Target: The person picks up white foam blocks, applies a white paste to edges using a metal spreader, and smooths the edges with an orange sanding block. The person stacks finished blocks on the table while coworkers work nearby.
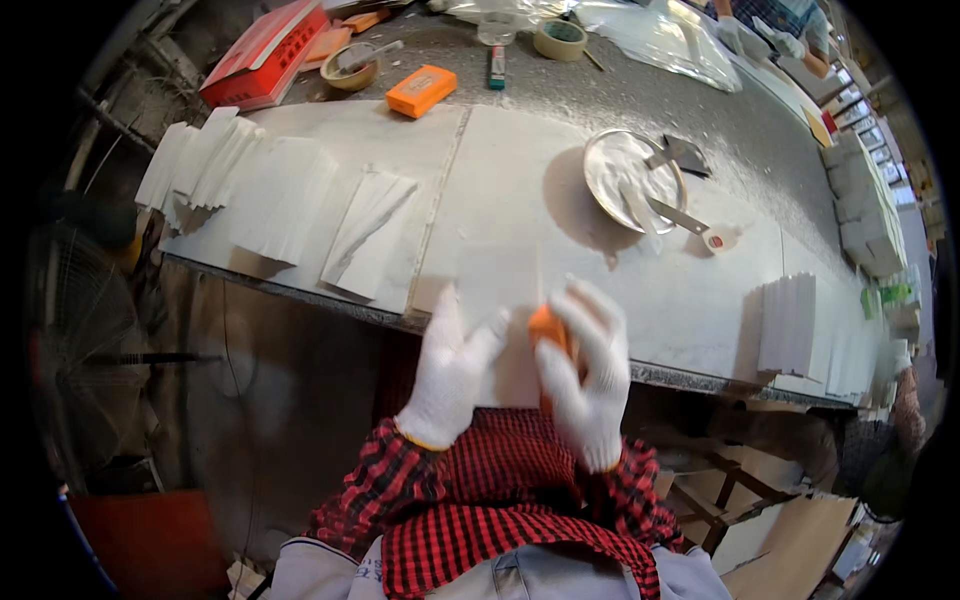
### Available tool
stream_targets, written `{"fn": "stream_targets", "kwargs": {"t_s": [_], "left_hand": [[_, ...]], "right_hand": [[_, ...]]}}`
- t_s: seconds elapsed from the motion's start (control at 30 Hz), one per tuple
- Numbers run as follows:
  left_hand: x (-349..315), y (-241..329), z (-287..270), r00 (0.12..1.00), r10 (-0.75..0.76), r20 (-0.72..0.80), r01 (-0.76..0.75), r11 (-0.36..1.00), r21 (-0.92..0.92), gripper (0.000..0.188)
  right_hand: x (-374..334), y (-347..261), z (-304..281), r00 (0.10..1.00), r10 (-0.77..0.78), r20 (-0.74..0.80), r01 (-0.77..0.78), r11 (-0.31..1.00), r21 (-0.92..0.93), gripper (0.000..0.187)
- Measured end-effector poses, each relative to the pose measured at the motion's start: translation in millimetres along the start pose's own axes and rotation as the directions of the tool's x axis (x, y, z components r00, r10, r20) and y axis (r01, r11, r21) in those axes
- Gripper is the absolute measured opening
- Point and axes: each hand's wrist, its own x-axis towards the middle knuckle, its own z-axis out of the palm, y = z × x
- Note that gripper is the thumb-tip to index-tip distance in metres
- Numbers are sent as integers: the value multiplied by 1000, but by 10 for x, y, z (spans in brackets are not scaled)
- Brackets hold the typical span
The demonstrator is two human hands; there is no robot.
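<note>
Both my hands wear white knitted gloves and work at the near edge of the table. My left hand (447,372) grips the left side of a thin white tile (510,372), its thumb lying over the face; the tile juts past the table edge toward me. My right hand (590,375) is closed around an orange block (545,328) and holds it against the tile's right side. Motion blurs the tile and the right fingers a little. Left of my hands, a white tile with a grey vein (370,235) lies on the pale slab (490,170).
Stacked white tiles (285,195) stand at left, more (788,325) at right. A bowl of white paste (610,165) with scrapers sits beyond my right hand. Farther back are an orange box (421,91), tape roll (560,40) and red box (262,60). Another person's gloved hand (790,45) shows top right.
</note>
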Motion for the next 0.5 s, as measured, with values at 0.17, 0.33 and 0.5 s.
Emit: {"fn": "stream_targets", "kwargs": {"t_s": [0.17,0.33,0.5], "left_hand": [[42,38,-27,997,-68,26,70,996,-55,51],[81,120,-22,998,-67,-13,67,996,-61,52],[71,125,37,1000,4,4,-4,999,35,53]], "right_hand": [[296,79,84,997,-55,-49,56,998,24,42],[28,82,57,998,-56,-10,57,998,23,43],[494,169,127,989,-110,-101,106,994,-40,42]]}}
